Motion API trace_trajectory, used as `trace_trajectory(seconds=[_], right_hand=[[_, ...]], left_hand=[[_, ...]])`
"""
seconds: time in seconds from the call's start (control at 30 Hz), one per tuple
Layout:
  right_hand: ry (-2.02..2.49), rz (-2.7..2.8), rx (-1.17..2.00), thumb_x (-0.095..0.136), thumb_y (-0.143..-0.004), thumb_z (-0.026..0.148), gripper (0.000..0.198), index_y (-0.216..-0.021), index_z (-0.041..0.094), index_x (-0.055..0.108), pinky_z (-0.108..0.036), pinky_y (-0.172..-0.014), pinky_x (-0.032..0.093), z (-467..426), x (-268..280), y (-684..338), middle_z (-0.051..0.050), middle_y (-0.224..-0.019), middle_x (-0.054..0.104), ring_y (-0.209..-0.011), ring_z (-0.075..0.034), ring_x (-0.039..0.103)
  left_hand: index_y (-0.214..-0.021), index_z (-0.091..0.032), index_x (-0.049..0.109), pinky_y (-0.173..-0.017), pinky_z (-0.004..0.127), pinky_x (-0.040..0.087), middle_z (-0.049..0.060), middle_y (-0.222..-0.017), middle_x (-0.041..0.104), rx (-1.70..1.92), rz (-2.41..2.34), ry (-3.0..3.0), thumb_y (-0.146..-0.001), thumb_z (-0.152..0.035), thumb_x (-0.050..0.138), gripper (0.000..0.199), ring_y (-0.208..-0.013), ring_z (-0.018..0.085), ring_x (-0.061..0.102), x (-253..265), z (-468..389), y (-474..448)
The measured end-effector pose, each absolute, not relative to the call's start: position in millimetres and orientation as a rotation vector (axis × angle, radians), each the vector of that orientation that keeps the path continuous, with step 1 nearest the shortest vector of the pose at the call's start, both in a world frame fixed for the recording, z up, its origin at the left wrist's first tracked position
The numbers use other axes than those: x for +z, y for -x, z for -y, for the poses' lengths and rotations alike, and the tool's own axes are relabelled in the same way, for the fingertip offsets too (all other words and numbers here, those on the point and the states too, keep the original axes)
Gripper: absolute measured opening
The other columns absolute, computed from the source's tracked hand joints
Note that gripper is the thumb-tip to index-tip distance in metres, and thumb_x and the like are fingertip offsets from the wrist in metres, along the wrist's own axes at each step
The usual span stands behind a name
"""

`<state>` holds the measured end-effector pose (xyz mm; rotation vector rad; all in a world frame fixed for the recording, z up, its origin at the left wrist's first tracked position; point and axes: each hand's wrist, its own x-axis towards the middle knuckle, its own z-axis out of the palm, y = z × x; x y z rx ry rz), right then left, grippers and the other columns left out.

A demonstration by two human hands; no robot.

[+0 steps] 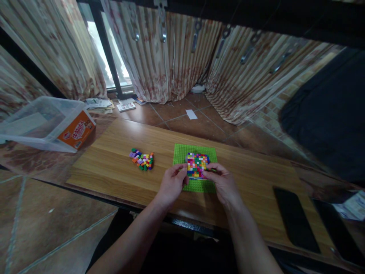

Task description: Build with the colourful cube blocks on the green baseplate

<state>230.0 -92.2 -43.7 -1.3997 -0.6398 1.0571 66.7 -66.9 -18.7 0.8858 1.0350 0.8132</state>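
A rectangular block of many small coloured toy bricks sits over the middle of a green studded baseplate. Curled fingers of my left hand hold its left edge, thumb toward the front. At the opposite edge, my right hand pinches the block between thumb and forefinger, close to its front right corner. Whether the block is pressed onto the baseplate or raised slightly cannot be made out. Off to the left, a loose pile of coloured toy bricks lies on the wooden table.
A clear plastic bin with an orange label stands beyond the table's left end. Near the right end lies a black phone-like slab. Booklets and a white paper are behind the table, before striped curtains.
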Motion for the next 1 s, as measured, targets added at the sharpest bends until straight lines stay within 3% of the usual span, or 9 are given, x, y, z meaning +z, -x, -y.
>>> trace_trajectory(seconds=[0.3,0.6,0.87,1.0], right_hand=[[1.422,0.642,1.013,0.086,-0.047,0.031,0.032,-0.072,0.022,0.068,-0.027,-0.057,0.045,92,-42,-227,0.004,-0.065,0.066,-0.055,-0.012,0.056],[1.421,0.677,1.085,0.082,-0.058,0.033,0.023,-0.076,0.023,0.072,-0.027,-0.062,0.045,104,-33,-222,0.002,-0.07,0.068,-0.064,-0.013,0.057],[1.173,0.4,1.079,0.079,-0.049,0.009,0.033,-0.076,0.026,0.071,-0.024,-0.072,0.054,105,-23,-256,0.002,-0.09,0.068,-0.083,-0.012,0.06],[1.157,0.379,1.074,0.077,-0.049,0.006,0.033,-0.076,0.025,0.071,-0.023,-0.07,0.054,102,-24,-258,0.002,-0.091,0.068,-0.083,-0.013,0.061]], left_hand=[[-0.096,-0.014,0.061,-0.04,0.02,0.015,-0.007,-0.051,0.048,0.808,-1.054,-0.878,-0.076,-0.039,0.058,0.031,-0.037,0.004,0.027,-16,67,-67],[-0.097,-0.013,0.063,-0.04,0.019,0.011,-0.006,-0.051,0.046,0.827,-1.057,-0.812,-0.075,-0.039,0.062,0.034,-0.039,0.003,0.024,-9,64,-61],[-0.107,-0.012,0.058,-0.041,0.019,0.01,-0.008,-0.051,0.044,0.924,-1.053,-0.722,-0.073,-0.035,0.065,0.042,-0.039,0.002,0.022,-3,56,-49],[-0.107,-0.012,0.059,-0.041,0.019,0.01,-0.007,-0.053,0.046,0.928,-1.057,-0.699,-0.072,-0.035,0.067,0.043,-0.039,0.001,0.021,-1,56,-49]])
